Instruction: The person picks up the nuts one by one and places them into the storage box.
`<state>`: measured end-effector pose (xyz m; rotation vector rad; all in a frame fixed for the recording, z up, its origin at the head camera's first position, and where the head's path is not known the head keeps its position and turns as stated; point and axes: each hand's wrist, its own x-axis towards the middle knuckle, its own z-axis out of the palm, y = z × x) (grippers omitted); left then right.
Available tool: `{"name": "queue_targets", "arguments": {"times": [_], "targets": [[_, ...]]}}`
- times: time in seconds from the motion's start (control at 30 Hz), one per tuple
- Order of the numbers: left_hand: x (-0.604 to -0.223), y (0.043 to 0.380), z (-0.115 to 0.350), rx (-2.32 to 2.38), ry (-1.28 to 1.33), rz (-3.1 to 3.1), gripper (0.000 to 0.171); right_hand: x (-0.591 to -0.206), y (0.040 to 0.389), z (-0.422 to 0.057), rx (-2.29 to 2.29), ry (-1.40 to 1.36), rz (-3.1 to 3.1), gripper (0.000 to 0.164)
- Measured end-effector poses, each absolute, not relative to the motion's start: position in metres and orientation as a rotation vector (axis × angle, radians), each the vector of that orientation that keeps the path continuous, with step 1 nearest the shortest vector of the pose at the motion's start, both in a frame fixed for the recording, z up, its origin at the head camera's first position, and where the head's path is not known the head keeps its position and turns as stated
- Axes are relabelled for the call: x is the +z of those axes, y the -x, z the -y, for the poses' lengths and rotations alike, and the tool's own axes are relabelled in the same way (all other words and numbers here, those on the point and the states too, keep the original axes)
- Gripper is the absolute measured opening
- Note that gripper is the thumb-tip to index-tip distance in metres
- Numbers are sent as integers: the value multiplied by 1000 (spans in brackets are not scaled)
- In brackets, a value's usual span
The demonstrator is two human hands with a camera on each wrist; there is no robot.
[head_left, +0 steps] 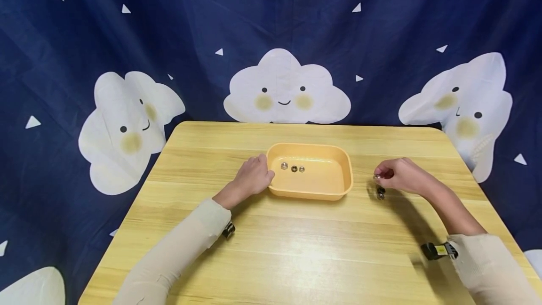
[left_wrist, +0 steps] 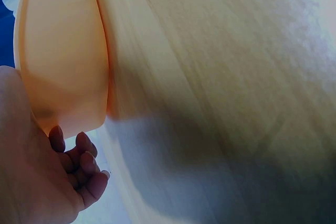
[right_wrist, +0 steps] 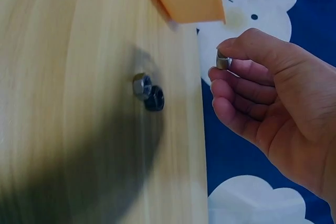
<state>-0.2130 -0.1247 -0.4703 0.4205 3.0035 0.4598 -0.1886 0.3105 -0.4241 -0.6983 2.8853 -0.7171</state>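
Observation:
A silver hex nut (right_wrist: 223,62) is pinched between the thumb and index finger of my right hand (head_left: 402,173), held up above the table. Below that hand a black nut (right_wrist: 155,99) and another silver nut (right_wrist: 142,86) lie touching or nearly so on the wood. My left hand (head_left: 253,175) grips the left end of a shallow orange tray (head_left: 311,196), its fingers curled in the left wrist view. Inside the tray, toward its left half, sit a silver nut (head_left: 284,165), a dark nut (head_left: 294,169) and a smaller silver nut (head_left: 302,169) in a row.
The light wooden table (head_left: 296,248) runs back to a dark blue curtain (head_left: 190,22) printed with white clouds and triangles. Black wrist devices show under both cuffs, one a strap (head_left: 440,250) at the right sleeve.

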Motion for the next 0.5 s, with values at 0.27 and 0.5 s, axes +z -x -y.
{"name": "queue_targets", "arguments": {"times": [0.27,0.5], "targets": [[-470,213,125,461,-429,-3004,25,-413,190,-297,-726,739,-2897,6],[-469,212,125,472,-432,-3005,25,-404,194,-287,-752,727,-2904,8]]}}
